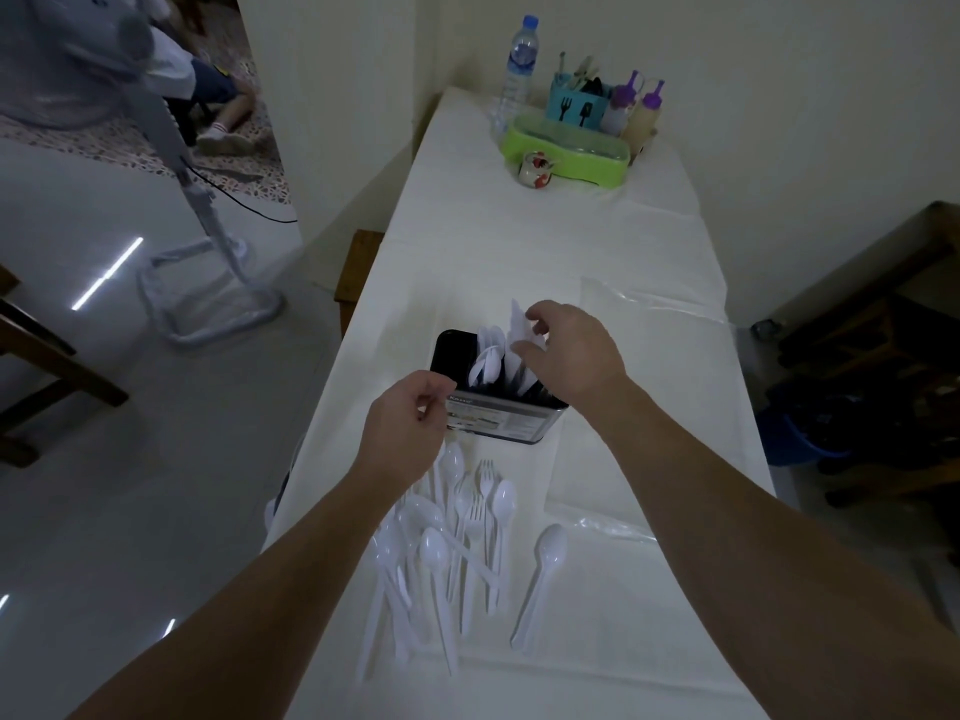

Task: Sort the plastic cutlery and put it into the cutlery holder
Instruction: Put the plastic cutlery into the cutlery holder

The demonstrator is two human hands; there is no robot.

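Note:
A black cutlery holder (496, 419) stands mid-table with white spoons and knives upright in it. My right hand (571, 350) hovers over its right side, fingers pinched on a white plastic knife (519, 319) that sticks up out of the holder. My left hand (408, 423) is at the holder's front left corner, fingers curled; whether it grips anything is unclear. A loose pile of white plastic spoons and forks (447, 543) lies on the white tablecloth in front of the holder. One spoon (540, 579) lies apart to the right.
At the table's far end stand a water bottle (519, 70), a green tray (566, 153), a teal utensil caddy (576, 106), two squeeze bottles (636, 111) and a small cup (535, 168). A fan stand (208, 241) is on the floor left; wooden furniture (883, 324) sits right.

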